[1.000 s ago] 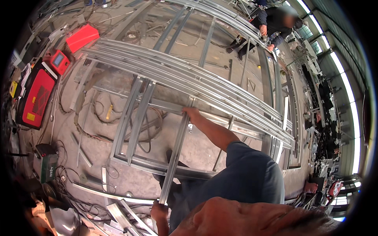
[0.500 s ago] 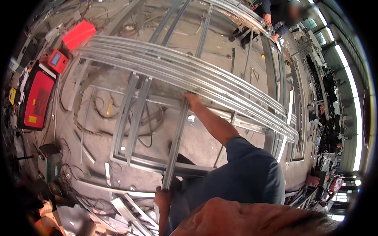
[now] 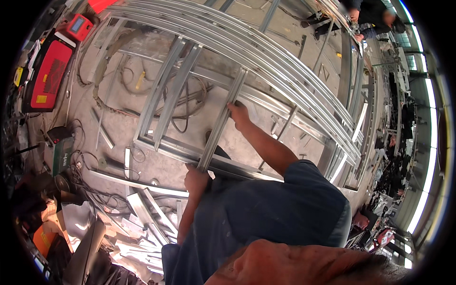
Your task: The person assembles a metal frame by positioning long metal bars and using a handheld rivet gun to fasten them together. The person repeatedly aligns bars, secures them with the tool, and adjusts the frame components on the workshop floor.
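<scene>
Spanning most of the head view, a big welded frame of galvanised steel channels (image 3: 266, 52) is lying flat above the concrete floor (image 3: 118, 90), its long rails bending in the wide lens and shining with a dull, streaked silver. Running across it, a single loose steel stud (image 3: 222, 118) is lying with its long axis from the person's near side up and away toward the bundled rails, a thin folded section with sharp lips and a smooth bright face. Gripping its near end, the left hand (image 3: 195, 179) is closing around the metal where the stud is crossing the frame's lower rail, fingers curled tight about the section. Reaching farther out along the same stud, the right hand (image 3: 239, 114) is resting on its right edge near the upper end, fingers pressed down on the channel and partly wrapped over the lip; how firmly they are closing I cannot tell. So the stud is lying straight ahead between the two hands, the left being nearer the body and the right being nearer the far rails. Lying to the left on the floor, a red case (image 3: 47, 78) with a matte plastic lid is sitting beside a smaller red meter (image 3: 78, 26), and black cables (image 3: 185, 102) are looping under the frame. Piling up at lower left, offcuts of channel (image 3: 142, 209) are gleaming in a jumble. Crouching at the far top right, another person (image 3: 370, 14) is working apart from these hands.
</scene>
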Available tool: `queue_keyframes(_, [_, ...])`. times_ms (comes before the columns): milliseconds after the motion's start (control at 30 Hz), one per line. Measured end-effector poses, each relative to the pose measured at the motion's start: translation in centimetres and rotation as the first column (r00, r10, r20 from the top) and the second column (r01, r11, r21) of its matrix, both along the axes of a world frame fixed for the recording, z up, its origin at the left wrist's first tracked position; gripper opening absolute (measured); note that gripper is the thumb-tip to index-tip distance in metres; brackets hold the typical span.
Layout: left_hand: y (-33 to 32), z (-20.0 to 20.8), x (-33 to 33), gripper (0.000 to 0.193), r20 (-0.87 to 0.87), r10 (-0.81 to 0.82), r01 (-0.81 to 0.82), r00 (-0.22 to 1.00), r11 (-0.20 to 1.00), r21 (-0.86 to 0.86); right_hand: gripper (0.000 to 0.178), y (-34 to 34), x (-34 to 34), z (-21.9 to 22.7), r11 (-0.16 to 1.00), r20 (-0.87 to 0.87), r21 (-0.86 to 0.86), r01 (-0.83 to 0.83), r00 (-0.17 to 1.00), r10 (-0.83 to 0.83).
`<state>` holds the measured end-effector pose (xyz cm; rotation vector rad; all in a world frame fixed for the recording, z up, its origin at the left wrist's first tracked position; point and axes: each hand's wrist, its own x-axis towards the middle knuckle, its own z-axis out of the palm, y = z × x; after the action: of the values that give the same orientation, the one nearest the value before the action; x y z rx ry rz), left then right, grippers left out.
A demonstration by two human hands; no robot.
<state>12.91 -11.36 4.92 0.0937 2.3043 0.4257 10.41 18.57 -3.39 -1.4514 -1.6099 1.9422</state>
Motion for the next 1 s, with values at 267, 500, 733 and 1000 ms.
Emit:
queue_keyframes(267, [-2.5, 0.6, 0.1, 0.054, 0.051, -0.257, 0.253, 0.965, 0.965, 0.072, 0.048, -8.6, 7.2, 0.5, 0.914, 0.173, -0.104, -0.393, 0.898, 0.405])
queue_keyframes(500, [-2.5, -1.0, 1.9, 0.050, 0.103, -0.401, 0.386, 0.910, 0.912, 0.141, 0.043, -11.4, 11.1, 0.9, 0.883, 0.245, 0.225, -0.412, 0.901, 0.358])
queue_keyframes(733, [-3.0, 3.6, 0.4, 0.067, 0.023, -0.420, 0.410, 0.907, 0.895, 0.178, 0.037, -7.5, 12.4, 4.5, 0.995, 0.108, -0.060, -0.078, 0.991, 0.084])
queue_keyframes(1000, [-2.5, 3.3, -3.3, 0.057, -0.382, -0.289, 0.399, 0.877, 0.883, 0.247, 0.028, 6.5, 22.1, 5.2, 0.837, -0.107, -0.300, 0.457, 0.856, -0.505])
